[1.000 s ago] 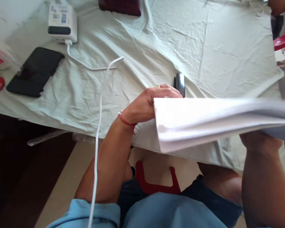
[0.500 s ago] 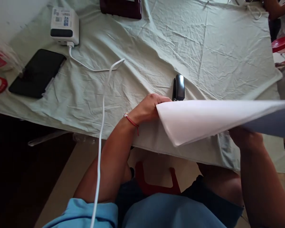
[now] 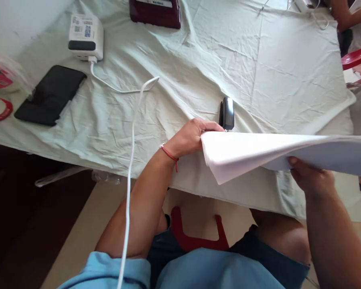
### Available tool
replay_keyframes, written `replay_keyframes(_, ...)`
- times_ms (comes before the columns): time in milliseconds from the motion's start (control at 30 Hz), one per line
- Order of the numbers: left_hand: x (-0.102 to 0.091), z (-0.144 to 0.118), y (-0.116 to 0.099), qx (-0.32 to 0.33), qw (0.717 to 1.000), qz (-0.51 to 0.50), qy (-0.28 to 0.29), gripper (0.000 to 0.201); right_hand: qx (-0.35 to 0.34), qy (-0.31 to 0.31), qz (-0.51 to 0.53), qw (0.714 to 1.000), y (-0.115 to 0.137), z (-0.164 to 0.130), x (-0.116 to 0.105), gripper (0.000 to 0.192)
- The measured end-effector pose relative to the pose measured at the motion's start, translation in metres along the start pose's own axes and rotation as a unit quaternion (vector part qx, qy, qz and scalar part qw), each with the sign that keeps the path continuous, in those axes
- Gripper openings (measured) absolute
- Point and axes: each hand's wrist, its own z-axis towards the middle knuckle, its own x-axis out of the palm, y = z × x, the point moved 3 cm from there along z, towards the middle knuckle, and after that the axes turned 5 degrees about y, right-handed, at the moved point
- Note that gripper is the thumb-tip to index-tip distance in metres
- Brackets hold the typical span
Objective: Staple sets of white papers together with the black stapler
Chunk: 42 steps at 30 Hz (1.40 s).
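White paper sheets [image 3: 243,148] are held above the front edge of the cloth-covered table, their near corner drooping. My left hand [image 3: 195,136], with a red string bracelet at the wrist, is closed on the sheets' left end; the thumb lies along the top and the other fingers are partly hidden. My right hand [image 3: 313,174] grips the lower side farther right, its thumb showing against the paper and its remaining fingers hidden beneath. Just beyond my left thumb, a black stapler [image 3: 228,113] rests on the cloth.
A white cable [image 3: 129,180] runs from a white power adapter [image 3: 86,36] down past my left arm. A black phone-like slab [image 3: 51,95] and a red band [image 3: 1,110] lie at left. A maroon box [image 3: 155,14] stands at the back. Another person's arm [image 3: 349,18] shows top right.
The paper's right part has tilted, showing more of its underside and uncovering my right thumb. Its left end has dropped slightly. My left hand keeps its hold.
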Motion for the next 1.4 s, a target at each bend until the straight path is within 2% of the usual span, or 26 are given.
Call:
replay_keyframes(67, 0.003, 0.002, 0.004, -0.031, 1.000, -0.001, 0.003, 0.019, 0.005, -0.019, 0.018, 1.000, 0.004, -0.004, 0.007, 0.055)
replay_keyframes(167, 0.007, 0.003, 0.009, -0.056, 0.995, -0.073, -0.034, 0.038, 0.015, -0.046, 0.040, 0.998, 0.009, -0.017, 0.017, 0.063)
replay_keyframes(233, 0.008, 0.002, 0.012, -0.074, 0.990, -0.110, -0.054, 0.048, 0.060, -0.045, 0.027, 0.997, 0.008, -0.025, 0.017, 0.062)
replay_keyframes(300, 0.008, 0.000, 0.012, -0.089, 0.989, -0.106, -0.051, 0.052, 0.110, -0.014, 0.008, 0.994, 0.005, -0.030, 0.010, 0.054)
replay_keyframes(367, 0.009, -0.002, 0.011, -0.102, 0.991, -0.080, -0.026, 0.053, 0.128, 0.024, -0.011, 0.991, 0.005, -0.028, -0.004, 0.046)
replay_keyframes(433, 0.011, -0.003, 0.009, -0.111, 0.992, -0.048, 0.015, 0.052, 0.094, 0.027, -0.027, 0.995, 0.013, -0.021, -0.023, 0.044)
replay_keyframes(500, 0.015, -0.002, 0.009, -0.121, 0.990, -0.023, 0.065, 0.052, 0.045, 0.027, -0.064, 0.997, 0.027, -0.014, -0.039, 0.053)
replay_keyframes(567, 0.019, -0.001, 0.009, -0.123, 0.986, -0.009, 0.112, 0.051, 0.002, 0.047, -0.101, 0.994, 0.046, -0.010, -0.044, 0.063)
replay_keyframes(633, 0.024, 0.002, 0.008, -0.113, 0.982, -0.002, 0.149, 0.048, -0.012, 0.087, -0.146, 0.985, 0.061, -0.009, -0.038, 0.074)
replay_keyframes(733, 0.032, 0.005, 0.006, -0.087, 0.975, 0.010, 0.206, 0.040, 0.026, 0.151, -0.217, 0.964, 0.070, -0.014, -0.019, 0.082)
replay_keyframes(800, 0.036, 0.005, 0.004, -0.078, 0.966, 0.020, 0.244, 0.035, 0.083, 0.211, -0.232, 0.946, 0.064, -0.018, -0.008, 0.067)
replay_keyframes(867, 0.038, 0.005, 0.004, -0.090, 0.962, 0.010, 0.258, 0.031, 0.150, 0.262, -0.233, 0.924, 0.053, -0.023, -0.002, 0.051)
replay_keyframes(933, 0.035, 0.005, 0.006, -0.112, 0.967, -0.028, 0.225, 0.030, 0.187, 0.244, -0.211, 0.928, 0.044, -0.026, -0.003, 0.047)
replay_keyframes(1033, 0.025, 0.007, 0.007, -0.101, 0.988, -0.089, 0.073, 0.041, 0.167, 0.104, -0.123, 0.973, 0.038, -0.024, -0.007, 0.048)
replay_keyframes(1100, 0.022, 0.007, 0.010, -0.094, 0.988, -0.120, -0.033, 0.055, 0.138, 0.024, -0.067, 0.988, 0.035, -0.025, -0.007, 0.051)
replay_keyframes(1133, 0.024, 0.006, 0.011, -0.099, 0.983, -0.142, -0.060, 0.062, 0.129, 0.003, -0.047, 0.991, 0.033, -0.027, -0.004, 0.051)
replay_keyframes(1200, 0.034, 0.007, 0.016, -0.117, 0.972, -0.194, -0.059, 0.072, 0.136, 0.001, -0.029, 0.990, 0.028, -0.034, 0.004, 0.051)
replay_keyframes(1267, 0.048, 0.008, 0.019, -0.100, 0.969, -0.225, -0.027, 0.062, 0.164, 0.032, -0.031, 0.985, 0.020, -0.041, 0.015, 0.048)
replay_keyframes(1333, 0.057, 0.009, 0.023, -0.105, 0.977, -0.181, -0.046, 0.049, 0.179, 0.059, -0.030, 0.982, 0.013, -0.045, 0.024, 0.046)
replay_keyframes(1400, 0.065, 0.009, 0.028, -0.132, 0.978, -0.160, -0.035, 0.048, 0.160, 0.062, -0.012, 0.985, 0.009, -0.044, 0.030, 0.046)
